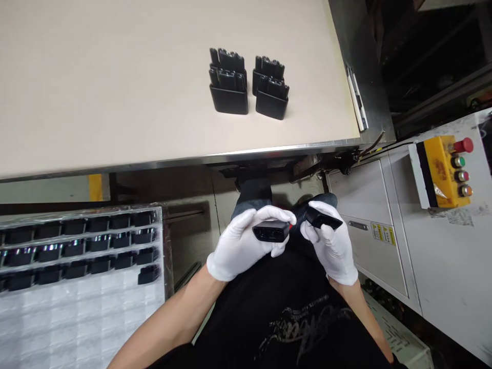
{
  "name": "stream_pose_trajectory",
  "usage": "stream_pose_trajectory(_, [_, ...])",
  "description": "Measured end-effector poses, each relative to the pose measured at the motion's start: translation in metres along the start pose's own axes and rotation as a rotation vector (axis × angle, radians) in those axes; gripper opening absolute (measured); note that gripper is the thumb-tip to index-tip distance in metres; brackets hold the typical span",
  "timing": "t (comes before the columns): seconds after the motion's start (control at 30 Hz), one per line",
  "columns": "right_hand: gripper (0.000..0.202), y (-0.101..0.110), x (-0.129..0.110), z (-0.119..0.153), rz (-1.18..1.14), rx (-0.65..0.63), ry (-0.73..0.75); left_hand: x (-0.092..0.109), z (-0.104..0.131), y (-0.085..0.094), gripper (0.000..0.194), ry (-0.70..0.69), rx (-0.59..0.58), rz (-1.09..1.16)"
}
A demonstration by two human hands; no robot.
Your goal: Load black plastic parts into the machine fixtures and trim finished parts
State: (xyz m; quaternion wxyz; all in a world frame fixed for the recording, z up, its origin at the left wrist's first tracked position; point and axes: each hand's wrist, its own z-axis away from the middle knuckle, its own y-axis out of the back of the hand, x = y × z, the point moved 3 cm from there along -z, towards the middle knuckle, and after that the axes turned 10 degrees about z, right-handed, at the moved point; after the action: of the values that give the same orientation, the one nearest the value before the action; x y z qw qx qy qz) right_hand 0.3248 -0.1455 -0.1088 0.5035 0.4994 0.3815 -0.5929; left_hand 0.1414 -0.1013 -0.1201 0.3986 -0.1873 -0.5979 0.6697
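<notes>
Left hand [244, 246] and right hand [335, 248] pinched black housings [271, 232] between thumb and fingers, near worktable [115, 92], tray [96, 318] beside it held black parts [98, 225]

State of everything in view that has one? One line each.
Left hand: gloved, gripping.
Right hand: gloved, gripping.
Left-held black housing: held off the table, recessed end facing the camera.
Right-held black housing: held, tilted.
Four standing black housings: upright, prongs up.
Plastic tray: black parts in its far rows.
Cabinet door: shut.
Red mushroom button: pressed or not, can't tell.
</notes>
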Motion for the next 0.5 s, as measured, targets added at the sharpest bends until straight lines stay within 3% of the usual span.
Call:
stream_pose_trajectory(0.1, [0.053, -0.005, 0.002, -0.001, -0.194, -0.008, -0.117, 0.004, 0.001, -0.004, 0.053, 0.025, 0.044, 0.043])
stream_pose_trajectory(0.37, [0.049, -0.013, 0.001, 0.004, -0.119, -0.030, -0.168, 0.017, 0.013, -0.016, 0.027, 0.059, 0.095, 0.158])
stream_pose_trajectory(0.5, [0.046, -0.023, -0.012, -0.002, -0.233, -0.063, -0.161, 0.029, 0.020, -0.014, 0.023, 0.017, 0.126, 0.071])
